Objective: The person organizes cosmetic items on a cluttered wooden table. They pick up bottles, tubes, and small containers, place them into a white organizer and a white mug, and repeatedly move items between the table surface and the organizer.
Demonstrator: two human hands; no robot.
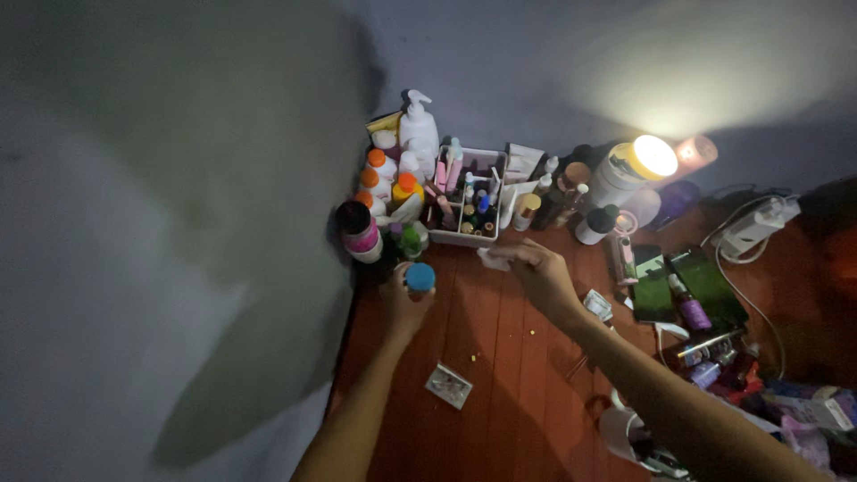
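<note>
Your left hand (403, 308) is closed around a small container with a round blue cap (420, 277), held upright just above the reddish wooden floor (500, 357), close to the corner where the two grey walls meet. The cap shows above your fingers; the body of the container is hidden in your grip. Your right hand (540, 272) pinches a small white wipe or tissue (494, 259) between its fingertips, held low over the floor just in front of the white organiser tray (486, 236). The wipe sits just right of the blue cap, near it but not touching.

Behind your hands, the tray holds a crowd of small tubes and bottles standing on end. Left of it stand several white bottles with orange caps (378, 161) and a tall white pump bottle (418, 125) against the wall. A dark-capped jar with a pink band (359, 232) stands at the left edge of the cluster, just beyond your left hand. To the right, a white canister with a yellow lid (636, 165) catches a bright glare. Further right, a white power strip (754, 228) lies with its cable looped, and a purple bottle (689, 308) rests on dark flat items. A small flat packet (448, 386) lies on the floor between your forearms.
</note>
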